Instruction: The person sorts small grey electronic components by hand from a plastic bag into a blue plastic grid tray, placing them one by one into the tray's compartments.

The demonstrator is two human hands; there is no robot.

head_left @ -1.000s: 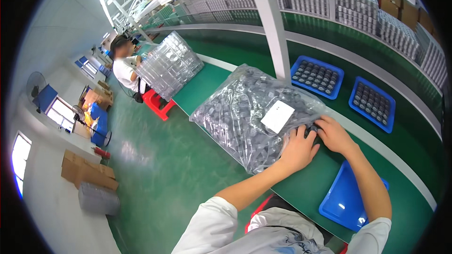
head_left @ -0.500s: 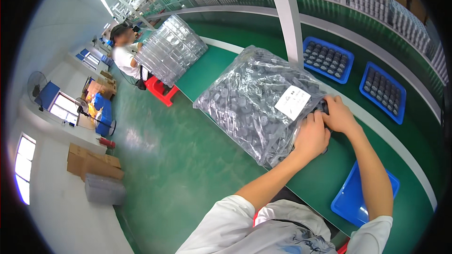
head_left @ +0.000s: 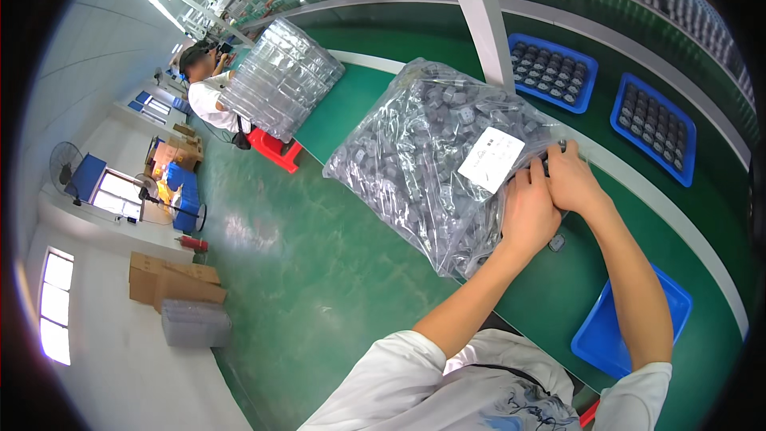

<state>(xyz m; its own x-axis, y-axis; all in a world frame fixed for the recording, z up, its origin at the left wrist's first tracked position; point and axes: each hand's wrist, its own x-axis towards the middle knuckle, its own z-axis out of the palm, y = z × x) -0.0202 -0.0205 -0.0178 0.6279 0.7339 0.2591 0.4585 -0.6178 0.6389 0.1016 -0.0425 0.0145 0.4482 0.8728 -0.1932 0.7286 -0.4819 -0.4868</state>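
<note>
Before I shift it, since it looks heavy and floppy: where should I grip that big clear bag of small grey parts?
Probably at the gathered end of the bag, coming from the near right side, where the left hand and right hand already pinch the film beside the white label. The film bunches there; elsewhere it stretches taut over loose parts.

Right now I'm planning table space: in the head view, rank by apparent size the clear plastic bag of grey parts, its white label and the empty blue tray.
1. Clear plastic bag of grey parts
2. Empty blue tray, partly hidden by an arm
3. White label
</note>
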